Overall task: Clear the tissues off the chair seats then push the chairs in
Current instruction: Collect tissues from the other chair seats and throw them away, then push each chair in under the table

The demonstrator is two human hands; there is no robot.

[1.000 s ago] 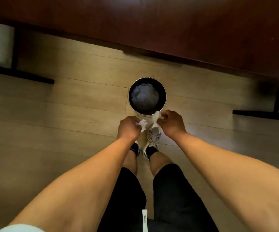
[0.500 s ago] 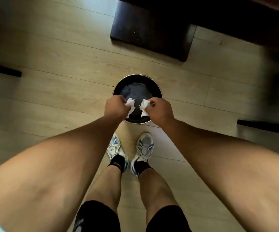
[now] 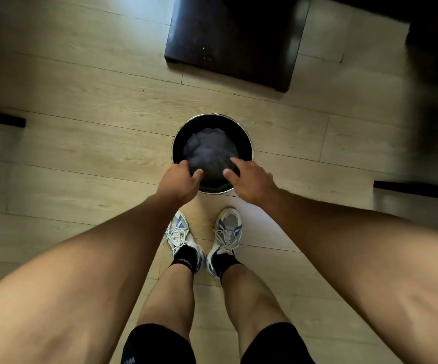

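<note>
Tissues (image 3: 208, 151) lie crumpled in the bin (image 3: 249, 149), just beneath both hands; left hand (image 3: 179, 179) and right hand (image 3: 249, 179) hover over its near rim, fingers spread, holding nothing; best check nothing clings, then go for the chairs.

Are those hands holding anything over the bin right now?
No. Both the left hand and right hand are open and empty above the bin.
</note>
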